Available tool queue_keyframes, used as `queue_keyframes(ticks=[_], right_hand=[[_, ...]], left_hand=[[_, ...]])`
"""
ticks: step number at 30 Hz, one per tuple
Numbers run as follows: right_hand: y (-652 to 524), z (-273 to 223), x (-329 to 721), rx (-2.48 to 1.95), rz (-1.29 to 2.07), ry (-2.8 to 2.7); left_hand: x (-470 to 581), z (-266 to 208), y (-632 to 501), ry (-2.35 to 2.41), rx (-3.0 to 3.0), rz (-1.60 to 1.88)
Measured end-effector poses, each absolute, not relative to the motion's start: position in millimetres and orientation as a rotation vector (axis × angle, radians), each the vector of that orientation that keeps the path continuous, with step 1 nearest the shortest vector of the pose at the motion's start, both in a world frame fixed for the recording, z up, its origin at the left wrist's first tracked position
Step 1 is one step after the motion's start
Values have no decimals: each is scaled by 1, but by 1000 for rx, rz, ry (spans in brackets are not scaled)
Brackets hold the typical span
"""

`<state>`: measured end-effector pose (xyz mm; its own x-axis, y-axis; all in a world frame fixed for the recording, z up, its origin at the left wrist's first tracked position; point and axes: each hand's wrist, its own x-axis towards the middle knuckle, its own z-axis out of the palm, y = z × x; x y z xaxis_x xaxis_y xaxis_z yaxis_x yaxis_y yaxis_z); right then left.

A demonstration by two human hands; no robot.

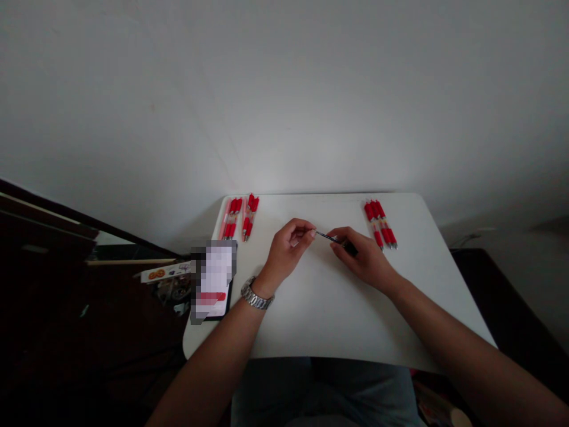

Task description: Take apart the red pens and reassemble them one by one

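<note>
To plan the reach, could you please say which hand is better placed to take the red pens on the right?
Probably the right hand: it is nearer those red pens, though holding a thin dark rod; the left hand, at the rod's other end, is farther.

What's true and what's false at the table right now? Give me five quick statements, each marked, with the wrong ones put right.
1. The left hand and the right hand both hold a thin dark item. True.
2. The metal watch is on the right wrist. False: it is on the left wrist.
3. A phone lies by the left edge of the table. True.
4. All the red pens lie in one pile on the left. False: there are red pens on the left and more red pens on the right.
5. The tabletop is black. False: it is white.
</note>
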<state>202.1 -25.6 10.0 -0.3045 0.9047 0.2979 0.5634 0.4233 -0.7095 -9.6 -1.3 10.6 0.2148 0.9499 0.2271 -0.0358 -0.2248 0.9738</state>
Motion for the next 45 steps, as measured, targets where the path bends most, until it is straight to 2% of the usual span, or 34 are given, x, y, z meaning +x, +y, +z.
queue_keyframes(ticks=[20, 30, 45], right_hand=[[-24, 9, 204, -1270, 605, -1985], [-24, 9, 205, -1268, 592, -1973], [-24, 10, 205, -1286, 586, -1978]], left_hand=[[-17, 11, 3, 863, 1218, 1355], [-25, 4, 14, 1039, 1347, 1445], [-37, 2, 19, 1296, 1549, 1405]])
